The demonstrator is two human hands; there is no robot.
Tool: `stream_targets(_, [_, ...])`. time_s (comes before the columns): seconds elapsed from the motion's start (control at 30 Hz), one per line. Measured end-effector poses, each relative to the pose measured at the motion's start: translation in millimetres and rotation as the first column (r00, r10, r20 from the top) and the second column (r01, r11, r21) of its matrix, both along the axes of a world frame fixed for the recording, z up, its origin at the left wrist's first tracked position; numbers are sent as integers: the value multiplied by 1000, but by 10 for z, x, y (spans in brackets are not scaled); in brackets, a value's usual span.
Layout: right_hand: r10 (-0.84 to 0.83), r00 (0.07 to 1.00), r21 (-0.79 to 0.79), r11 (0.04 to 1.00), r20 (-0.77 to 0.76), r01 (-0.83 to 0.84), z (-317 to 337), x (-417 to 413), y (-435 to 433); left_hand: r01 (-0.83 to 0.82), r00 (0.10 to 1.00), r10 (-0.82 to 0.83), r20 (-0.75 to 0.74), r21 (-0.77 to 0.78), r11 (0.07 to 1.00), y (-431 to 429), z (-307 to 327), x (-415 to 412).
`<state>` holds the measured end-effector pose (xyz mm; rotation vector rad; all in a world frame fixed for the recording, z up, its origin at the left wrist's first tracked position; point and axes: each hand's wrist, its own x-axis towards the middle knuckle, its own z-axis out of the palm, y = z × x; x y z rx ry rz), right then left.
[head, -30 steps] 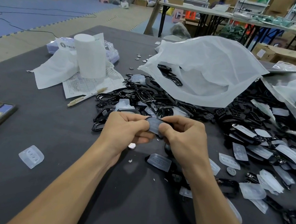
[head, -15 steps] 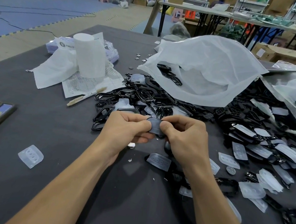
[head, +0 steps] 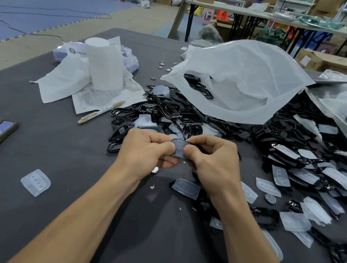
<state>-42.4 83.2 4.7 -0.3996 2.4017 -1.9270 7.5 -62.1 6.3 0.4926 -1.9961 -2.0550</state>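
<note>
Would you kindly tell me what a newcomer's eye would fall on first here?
At centre, the left hand and right hand pinch a small black-framed clear piece together. Behind them sprawls a heap of black frames, reaching right under a big white bag. A white paper roll stands further left on the grey table.
</note>
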Motion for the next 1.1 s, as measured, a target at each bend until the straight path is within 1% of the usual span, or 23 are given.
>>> stream_targets(0.07, [9, 1000, -2, 1000, 3, -9, -2, -3, -2, -27, 1000, 27, -7, -14, 1000, 4, -14, -3])
stream_targets(0.17, [0, 999, 26, 1000, -32, 0, -17, 14, -15, -33, 999, 32, -27, -39, 999, 15, -35, -16])
stream_targets(0.27, [-11, 999, 52, 999, -45, 13, -22, 32, -37, -1, 998, -1, -63, -29, 1000, 46, -32, -10])
stream_targets(0.33, [-16, 1000, 30, 999, -27, 17, -14, 25, -38, 34, 997, -38, -74, -49, 998, 35, -6, 11])
stream_targets(0.47, [-30, 999, 9, 999, -14, 31, 8, 26, -21, 125, 992, -126, -27, -47, 991, -45, 35, 46])
stream_targets(0.6, [-27, 1000, 9, 1000, -12, 27, 15, 30, -20, 48, 998, -53, -42, -113, 992, -44, 14, 40])
stream_targets(0.77, [-12, 1000, -12, 1000, 2, 12, 25, 27, 2, -7, 998, -10, -62, -264, 965, -48, -41, 33])
stream_targets(0.93, [55, 997, -59, 997, 52, -52, 36, 27, -2, -78, 995, 62, -81, -223, 972, -21, -32, 8])
stream_targets(1.03, [133, 986, -86, 988, 102, -125, 37, 12, 13, -139, 989, 121, -89, -246, 959, -36, -24, -1])
stream_targets(1.1, [151, 982, -86, 986, 115, -142, 21, -1, 13, -156, 987, 136, -89, -271, 950, -39, -20, 3])
